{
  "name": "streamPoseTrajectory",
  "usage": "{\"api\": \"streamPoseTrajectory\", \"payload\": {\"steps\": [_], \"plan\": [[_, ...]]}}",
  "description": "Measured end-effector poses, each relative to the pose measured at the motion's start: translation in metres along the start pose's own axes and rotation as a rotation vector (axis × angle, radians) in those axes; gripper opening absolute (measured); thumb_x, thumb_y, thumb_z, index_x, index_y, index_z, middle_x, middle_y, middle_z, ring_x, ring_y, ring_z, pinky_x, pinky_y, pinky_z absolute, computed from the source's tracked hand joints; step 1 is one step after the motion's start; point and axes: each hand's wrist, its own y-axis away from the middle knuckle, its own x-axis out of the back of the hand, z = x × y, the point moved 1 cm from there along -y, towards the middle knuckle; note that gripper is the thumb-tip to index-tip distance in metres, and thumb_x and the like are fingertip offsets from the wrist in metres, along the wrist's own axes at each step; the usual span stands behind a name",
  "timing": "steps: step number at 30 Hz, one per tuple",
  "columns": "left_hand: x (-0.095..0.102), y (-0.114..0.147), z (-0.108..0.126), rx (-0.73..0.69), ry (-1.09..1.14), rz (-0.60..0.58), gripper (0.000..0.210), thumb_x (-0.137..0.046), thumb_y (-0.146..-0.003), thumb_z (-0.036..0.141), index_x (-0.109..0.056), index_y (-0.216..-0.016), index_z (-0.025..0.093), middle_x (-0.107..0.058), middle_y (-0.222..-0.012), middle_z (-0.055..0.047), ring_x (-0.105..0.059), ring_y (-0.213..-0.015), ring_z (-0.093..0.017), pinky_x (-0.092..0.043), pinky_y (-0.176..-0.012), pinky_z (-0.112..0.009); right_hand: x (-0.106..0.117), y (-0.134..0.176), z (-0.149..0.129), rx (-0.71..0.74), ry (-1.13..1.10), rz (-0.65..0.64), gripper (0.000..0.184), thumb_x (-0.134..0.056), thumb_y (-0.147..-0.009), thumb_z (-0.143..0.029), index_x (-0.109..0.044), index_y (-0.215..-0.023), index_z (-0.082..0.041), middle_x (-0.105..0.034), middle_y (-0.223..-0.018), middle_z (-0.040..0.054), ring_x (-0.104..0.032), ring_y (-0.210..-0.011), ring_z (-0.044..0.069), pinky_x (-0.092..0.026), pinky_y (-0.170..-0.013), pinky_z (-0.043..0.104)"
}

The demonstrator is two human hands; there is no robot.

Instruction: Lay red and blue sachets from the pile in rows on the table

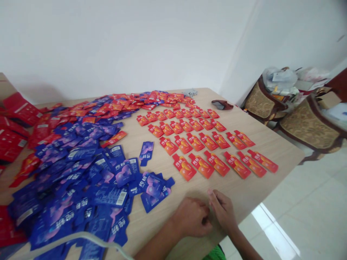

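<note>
My left hand [193,216] rests on the table near its front edge, curled into a loose fist with nothing showing in it. Close beside it is my right hand [222,211], its fingers bent together and the thumb along the top; no object shows in it. Just beyond both hands lie rows of orange-red sachets [201,166], flat and side by side with their narrow necks pointing away. Left of my left hand spreads a large heap of blue-purple sachets [108,195], and a single blue sachet [146,151] lies apart from it.
A pile of mixed red and blue sachets [119,103] runs along the wall. Red boxes [13,141] stand at the left. A dark cloth item [222,105] lies at the far right corner. A white cable [81,235] crosses the lower left. Upholstered chairs [306,121] stand beyond the table [287,153].
</note>
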Motion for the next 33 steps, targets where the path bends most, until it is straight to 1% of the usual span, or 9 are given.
{"api": "streamPoseTrajectory", "payload": {"steps": [7, 13, 17, 21, 27, 33], "plan": [[-0.002, 0.000, 0.000, -0.007, 0.001, 0.001, 0.018, -0.067, -0.080, 0.037, -0.069, -0.074, 0.020, -0.076, -0.074, -0.002, -0.071, -0.067, -0.022, -0.045, -0.059, -0.035, 0.002, -0.002, 0.001, -0.048, -0.010, 0.027, 0.059, -0.057, -0.099, -0.064, -0.049, -0.058, -0.023, -0.044, -0.052, -0.0037, -0.044, -0.050, 0.013, -0.038, -0.051, 0.026], [-0.003, 0.000, 0.001, 0.007, -0.014, 0.007, 0.020, -0.065, -0.081, 0.038, -0.071, -0.075, 0.020, -0.078, -0.075, -0.003, -0.071, -0.065, -0.023, -0.045, -0.057, -0.035, 0.002, 0.000, 0.000, -0.060, 0.001, 0.038, 0.059, -0.058, -0.098, -0.065, -0.048, -0.059, -0.023, -0.043, -0.053, -0.0041, -0.045, -0.051, 0.013, -0.039, -0.052, 0.026], [-0.006, 0.000, 0.001, -0.012, -0.040, 0.029, 0.023, -0.063, -0.082, 0.041, -0.072, -0.076, 0.020, -0.077, -0.073, -0.004, -0.071, -0.063, -0.022, -0.043, -0.054, -0.034, 0.003, 0.000, 0.003, -0.077, 0.016, 0.035, 0.059, -0.059, -0.097, -0.067, -0.048, -0.059, -0.023, -0.044, -0.053, -0.0040, -0.045, -0.051, 0.013, -0.040, -0.052, 0.026], [-0.007, 0.000, 0.002, -0.031, -0.074, 0.030, 0.030, -0.059, -0.086, 0.045, -0.074, -0.077, 0.020, -0.078, -0.071, -0.004, -0.070, -0.059, -0.021, -0.038, -0.049, -0.034, 0.004, 0.000, 0.007, -0.088, 0.032, 0.041, 0.059, -0.060, -0.095, -0.070, -0.048, -0.060, -0.023, -0.043, -0.054, -0.0042, -0.045, -0.051, 0.013, -0.039, -0.051, 0.025], [-0.011, -0.001, 0.002, -0.055, -0.096, 0.018, 0.039, -0.056, -0.089, 0.052, -0.074, -0.079, 0.019, -0.078, -0.071, -0.005, -0.071, -0.060, -0.022, -0.037, -0.048, -0.034, 0.001, 0.002, 0.003, -0.037, 0.055, 0.065, 0.057, -0.059, -0.096, -0.069, -0.050, -0.065, -0.022, -0.046, -0.056, -0.0041, -0.045, -0.053, 0.013, -0.039, -0.052, 0.025], [-0.022, -0.003, -0.002, -0.078, -0.113, 0.060, 0.041, -0.055, -0.090, 0.055, -0.074, -0.081, 0.020, -0.079, -0.074, -0.004, -0.073, -0.063, -0.022, -0.038, -0.046, -0.034, -0.007, 0.000, -0.003, 0.116, 0.119, 0.045, 0.057, -0.056, -0.099, -0.067, -0.047, -0.063, -0.023, -0.045, -0.057, -0.0043, -0.046, -0.054, 0.014, -0.039, -0.052, 0.025]]}}
